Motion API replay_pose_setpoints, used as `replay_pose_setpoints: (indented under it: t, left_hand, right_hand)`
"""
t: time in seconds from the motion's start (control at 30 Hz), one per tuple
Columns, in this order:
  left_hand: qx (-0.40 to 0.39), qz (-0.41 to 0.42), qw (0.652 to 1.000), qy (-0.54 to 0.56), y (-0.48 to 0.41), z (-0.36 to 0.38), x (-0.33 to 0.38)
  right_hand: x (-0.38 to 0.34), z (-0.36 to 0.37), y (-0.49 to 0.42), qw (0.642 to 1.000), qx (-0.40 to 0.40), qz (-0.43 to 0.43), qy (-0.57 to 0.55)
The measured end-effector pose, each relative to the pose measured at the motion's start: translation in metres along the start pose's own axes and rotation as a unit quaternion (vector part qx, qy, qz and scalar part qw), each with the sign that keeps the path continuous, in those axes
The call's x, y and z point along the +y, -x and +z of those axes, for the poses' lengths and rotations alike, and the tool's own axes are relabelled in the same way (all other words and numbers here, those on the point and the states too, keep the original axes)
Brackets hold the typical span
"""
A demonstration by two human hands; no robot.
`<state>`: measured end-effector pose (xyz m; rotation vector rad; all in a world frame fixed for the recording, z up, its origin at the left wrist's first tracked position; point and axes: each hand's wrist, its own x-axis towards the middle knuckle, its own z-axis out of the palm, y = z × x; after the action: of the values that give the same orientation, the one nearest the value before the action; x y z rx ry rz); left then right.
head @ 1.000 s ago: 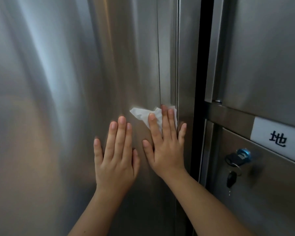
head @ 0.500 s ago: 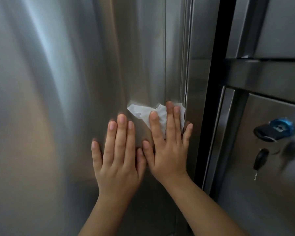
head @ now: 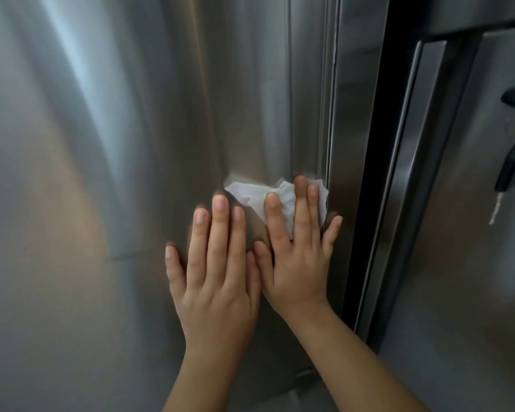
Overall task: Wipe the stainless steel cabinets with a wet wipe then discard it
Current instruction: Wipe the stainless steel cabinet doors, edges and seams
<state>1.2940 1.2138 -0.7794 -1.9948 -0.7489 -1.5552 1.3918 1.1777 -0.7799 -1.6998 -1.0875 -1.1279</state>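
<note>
Against one stainless steel cabinet door [head: 131,144], your right hand [head: 298,263] presses one white wet wipe [head: 259,196] under flat, spread fingers; your left hand [head: 217,281] lies flat beside it, empty.

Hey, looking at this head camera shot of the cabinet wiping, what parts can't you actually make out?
- Crumpled white wet wipe: head view, its lower part is covered by the right hand, so its full extent is unknown.
- Dark key with silver blade: blurred, and the lock above it is cut off by the right edge.
- Brushed stainless steel cabinet door: smeared reflections hide any streaks or dirt.
- Left hand: lies flat on the door, palm side hidden.
</note>
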Motion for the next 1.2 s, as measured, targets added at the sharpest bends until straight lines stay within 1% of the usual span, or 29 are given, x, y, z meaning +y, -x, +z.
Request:
replay_pose_setpoints:
  t: [0.07,0.27,0.37,0.5,0.6,0.67,0.73,0.83,0.93,1.07,1.2]
  left_hand:
    - [-0.004,-0.001,1.000,0.004,0.010,0.000,0.002]
    - [0.002,-0.066,0.997,0.042,0.030,0.004,0.020]
    - [-0.012,-0.077,0.996,0.053,0.039,0.003,0.019]
    - [-0.024,-0.042,0.997,0.062,0.049,0.003,0.012]
    - [-0.054,0.005,0.998,0.039,0.071,0.001,-0.002]
    - [-0.079,0.044,0.996,0.017,0.089,-0.002,-0.012]
    - [-0.099,0.060,0.993,0.010,0.101,-0.006,-0.018]
    - [-0.134,0.050,0.990,0.020,0.112,-0.011,-0.017]
    - [-0.167,0.041,0.985,0.023,0.118,-0.015,-0.015]
    - [-0.182,0.026,0.983,0.027,0.121,-0.015,-0.010]
    - [-0.188,0.021,0.982,0.028,0.122,-0.014,-0.008]
  right_hand:
    - [-0.001,0.000,0.001,1.000,-0.002,0.006,-0.006]
    - [-0.001,-0.001,0.021,0.999,-0.035,0.025,0.010]
    - [0.001,-0.003,0.042,0.998,-0.054,0.020,0.021]
    - [0.008,-0.007,0.067,0.996,-0.090,0.010,0.018]
    - [0.015,-0.010,0.077,0.994,-0.106,-0.008,0.011]
    - [0.016,-0.011,0.082,0.993,-0.114,-0.001,0.009]
    - [0.013,-0.009,0.090,0.992,-0.124,0.017,0.008]
    - [0.010,-0.007,0.107,0.990,-0.139,0.034,0.014]
    - [0.013,-0.005,0.122,0.988,-0.151,0.034,0.017]
    - [0.024,-0.005,0.151,0.984,-0.174,0.008,0.031]
    - [0.038,-0.005,0.183,0.974,-0.220,-0.024,0.053]
